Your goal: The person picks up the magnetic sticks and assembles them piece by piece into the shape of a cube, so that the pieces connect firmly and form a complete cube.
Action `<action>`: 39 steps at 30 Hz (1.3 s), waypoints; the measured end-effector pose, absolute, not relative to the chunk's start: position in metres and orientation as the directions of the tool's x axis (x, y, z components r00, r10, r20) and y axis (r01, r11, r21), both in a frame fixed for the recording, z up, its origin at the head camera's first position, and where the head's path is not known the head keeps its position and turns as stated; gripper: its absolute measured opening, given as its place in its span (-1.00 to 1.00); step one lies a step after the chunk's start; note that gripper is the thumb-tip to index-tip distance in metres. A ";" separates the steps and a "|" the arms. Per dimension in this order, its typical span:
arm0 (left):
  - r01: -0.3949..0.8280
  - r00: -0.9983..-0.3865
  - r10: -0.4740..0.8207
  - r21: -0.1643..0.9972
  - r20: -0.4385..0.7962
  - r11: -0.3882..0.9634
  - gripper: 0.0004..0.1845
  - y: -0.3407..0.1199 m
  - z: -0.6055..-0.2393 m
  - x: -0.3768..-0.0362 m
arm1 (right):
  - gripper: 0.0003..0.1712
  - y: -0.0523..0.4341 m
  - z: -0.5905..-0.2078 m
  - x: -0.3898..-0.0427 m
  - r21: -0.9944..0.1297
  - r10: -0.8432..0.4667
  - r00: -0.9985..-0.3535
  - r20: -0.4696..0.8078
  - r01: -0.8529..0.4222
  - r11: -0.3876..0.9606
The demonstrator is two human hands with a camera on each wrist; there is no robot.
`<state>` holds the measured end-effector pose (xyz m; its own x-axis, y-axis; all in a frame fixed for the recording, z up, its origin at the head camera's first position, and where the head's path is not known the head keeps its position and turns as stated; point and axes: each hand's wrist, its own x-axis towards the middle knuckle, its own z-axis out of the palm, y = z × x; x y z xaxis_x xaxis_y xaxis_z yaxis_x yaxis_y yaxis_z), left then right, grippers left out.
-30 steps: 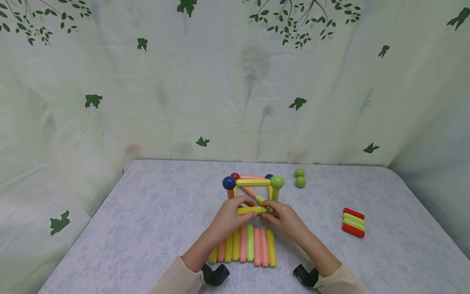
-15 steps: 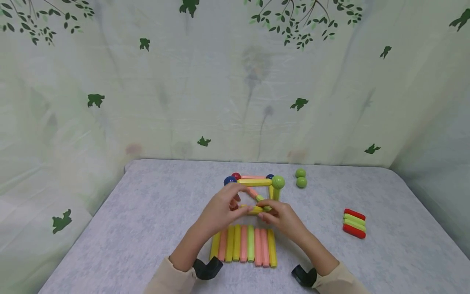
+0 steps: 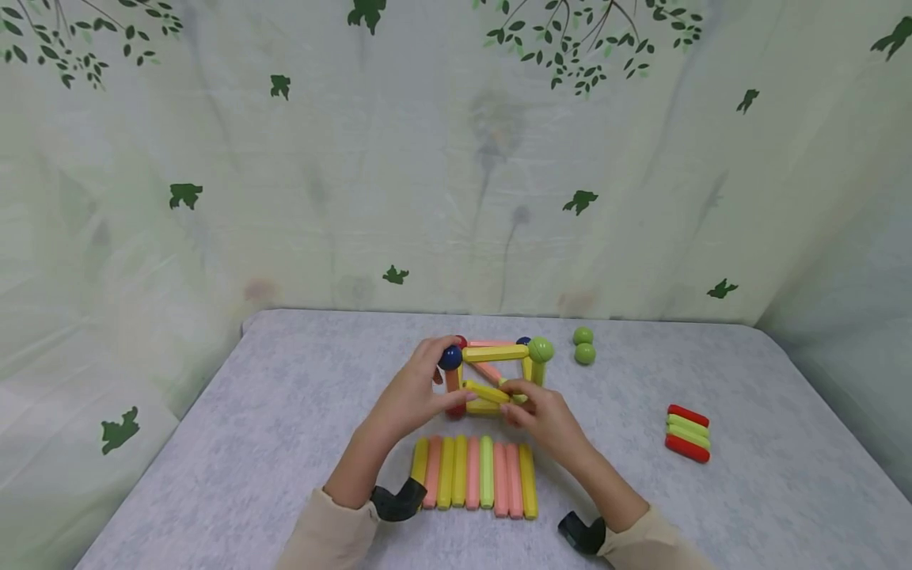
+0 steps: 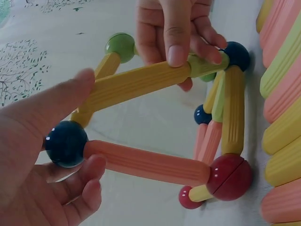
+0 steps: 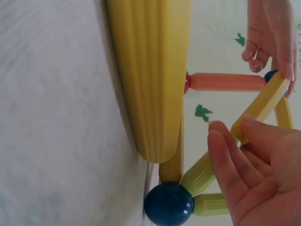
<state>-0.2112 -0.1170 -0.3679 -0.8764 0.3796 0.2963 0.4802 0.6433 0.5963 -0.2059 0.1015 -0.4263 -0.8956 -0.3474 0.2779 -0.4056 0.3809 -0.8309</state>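
A frame of magnetic sticks and balls stands mid-table. My left hand (image 3: pixel 409 388) has its fingers round the dark blue ball (image 4: pixel 67 143) at its upper left corner; the left thumb touches the upper end of a slanted yellow stick (image 4: pixel 136 87). My right hand (image 3: pixel 545 416) pinches that stick near its lower end, where it meets a short green stick (image 4: pixel 204 65). The green one runs to a lower blue ball (image 5: pixel 169 204). A salmon stick (image 4: pixel 148 162) joins the upper blue ball to a red ball (image 4: pixel 230 177). A green ball (image 3: pixel 541 349) tops the right corner.
A row of yellow, salmon and green sticks (image 3: pixel 473 475) lies in front of the frame. Two green balls (image 3: pixel 584 353) sit behind it to the right. Short red and green sticks (image 3: pixel 687 433) lie farther right. A printed curtain (image 3: pixel 456 198) hangs behind the table.
My left hand has moved up and left from the yellow stick to the blue corner ball. The stick's left end now tilts upward. My right hand stays near the same place.
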 end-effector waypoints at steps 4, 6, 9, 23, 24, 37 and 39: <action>0.467 -0.882 0.355 0.671 0.310 0.576 -0.32 -0.115 -0.373 -0.213 | -0.76 0.097 -0.427 -0.207 -0.830 -0.302 -0.913 0.275 -0.384 0.405; 0.465 -0.884 0.339 0.685 0.322 0.561 -0.36 -0.114 -0.374 -0.214 | -0.77 0.095 -0.427 -0.207 -0.834 -0.278 -0.922 0.271 -0.369 0.411; 0.470 -0.882 0.321 0.686 0.344 0.556 -0.42 -0.112 -0.377 -0.215 | -0.76 0.091 -0.426 -0.208 -0.838 -0.241 -0.933 0.267 -0.348 0.420; 0.487 -0.871 0.280 0.635 0.404 0.600 -0.51 -0.108 -0.383 -0.216 | -0.75 0.097 -0.417 -0.205 -0.715 -0.196 -0.834 0.516 -0.545 0.438; 0.484 -0.873 0.278 0.637 0.400 0.600 -0.51 -0.108 -0.383 -0.216 | -0.74 0.101 -0.414 -0.205 -0.657 -0.178 -0.780 0.600 -0.607 0.446; 0.466 -0.881 0.231 0.677 0.412 0.570 -0.50 -0.105 -0.386 -0.216 | -0.31 0.130 -0.407 -0.219 -0.762 -0.151 -0.887 0.436 -0.453 0.463; 0.455 -0.886 0.210 0.682 0.415 0.573 -0.48 -0.105 -0.387 -0.217 | -0.31 0.130 -0.408 -0.220 -0.759 -0.149 -0.883 0.445 -0.460 0.460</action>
